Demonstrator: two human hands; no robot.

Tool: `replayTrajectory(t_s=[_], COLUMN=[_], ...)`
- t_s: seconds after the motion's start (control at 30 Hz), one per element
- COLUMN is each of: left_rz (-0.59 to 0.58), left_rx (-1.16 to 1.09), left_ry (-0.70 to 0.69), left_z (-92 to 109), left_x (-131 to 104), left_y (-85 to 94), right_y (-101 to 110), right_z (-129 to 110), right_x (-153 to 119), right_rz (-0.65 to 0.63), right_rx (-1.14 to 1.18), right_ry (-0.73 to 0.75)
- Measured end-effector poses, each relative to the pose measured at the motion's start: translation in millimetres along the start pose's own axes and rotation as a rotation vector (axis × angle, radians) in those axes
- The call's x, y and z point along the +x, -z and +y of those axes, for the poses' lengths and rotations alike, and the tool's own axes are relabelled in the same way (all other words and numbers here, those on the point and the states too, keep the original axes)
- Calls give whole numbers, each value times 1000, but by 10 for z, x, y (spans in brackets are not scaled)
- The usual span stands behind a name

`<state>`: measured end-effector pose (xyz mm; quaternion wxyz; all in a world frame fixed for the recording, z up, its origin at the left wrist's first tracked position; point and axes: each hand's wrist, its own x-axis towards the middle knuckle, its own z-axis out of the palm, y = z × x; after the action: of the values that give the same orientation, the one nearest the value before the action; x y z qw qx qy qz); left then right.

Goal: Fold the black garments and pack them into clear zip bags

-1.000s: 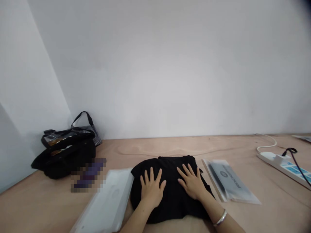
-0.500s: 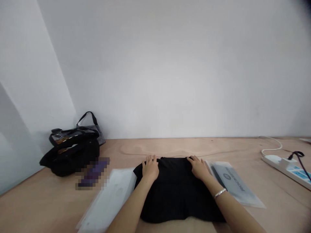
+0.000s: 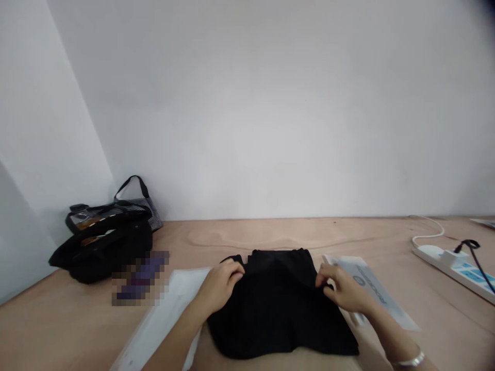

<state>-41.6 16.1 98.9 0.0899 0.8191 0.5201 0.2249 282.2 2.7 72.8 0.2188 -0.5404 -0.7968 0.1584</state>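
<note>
The black cloth (image 3: 284, 309) is pinched by the left hand (image 3: 221, 284) at its ten o'clock, the right hand (image 3: 343, 289) at two

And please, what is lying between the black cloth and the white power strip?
In the head view, a plastic package with dark lettering lies there, partly hidden by the right hand.

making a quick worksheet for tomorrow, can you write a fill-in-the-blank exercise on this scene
1. The left hand and right hand are at opposite sides of a ____ cloth.
2. The silver bracelet is nearer the ____ hand.
3. The striped bag is nearer the ____ hand.
4. Apart from its blue areas, the power strip is ____.

Missing words: black; right; left; white
</note>
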Motion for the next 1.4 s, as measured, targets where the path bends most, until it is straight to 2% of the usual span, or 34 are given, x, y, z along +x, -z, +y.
replayTrajectory(t_s=[0.07, 0.17, 0.27, 0.33, 0.4, 0.47, 0.53, 0.63, 0.73, 0.93, 1.07, 1.17, 1.23, 1.3, 1.4], left_rz=[-168, -389, -510, -482, -348, -175, -55, -52, -59, 69, 94, 81, 47, -12, -92], left_rx=[-75, -110, -100, -110, -103, -39, 87, 189, 218, 310, 353, 373, 382, 385, 385], left_ry=[-65, -45, -1, -38, -79, -73, -45, -26, -40, -37, -7, 14, 43, 83, 129], left_z=[-10, -50, -35, 29, 107, 154, 144, 49, -39, -79, -78, -63, -57, -57, -57], left_x=[-211, -450, -529, -497, -430, -368, -340, -357, -387, -359, -343, -350, -359, -366, -369], left_y=[93, 131, 133, 122, 48, -121, -359, -680, -804, -763, -776, -790, -792, -789, -777], right_y=[30, -21, -92, -118, -141, -186, -264, -420, -534, -451, -430, -607, -791, -963, -1091], right_z=[-81, -160, -159, -117, -49, 38, 129, 241, 317, 367, 99, -225, -395, -484, -496], right_x=[-240, -508, -539, -389, -130, 174, 452, 735, 863, 908, 835, 682, 535, 389, 251], right_rz=[-109, -201, -247, -220, -101, 26, 101, 147, 140, 169, 165, 108, -10, -114, -167], right_rx=[59, 72, 52, 43, 5, -95, -144, -204, -253, -357, -425, -432, -406, -363, -283], right_ry=[25, 12, 20, 41, 15, -81, -170, -290, -369, -475, -414, -240, -71, -50, -82])
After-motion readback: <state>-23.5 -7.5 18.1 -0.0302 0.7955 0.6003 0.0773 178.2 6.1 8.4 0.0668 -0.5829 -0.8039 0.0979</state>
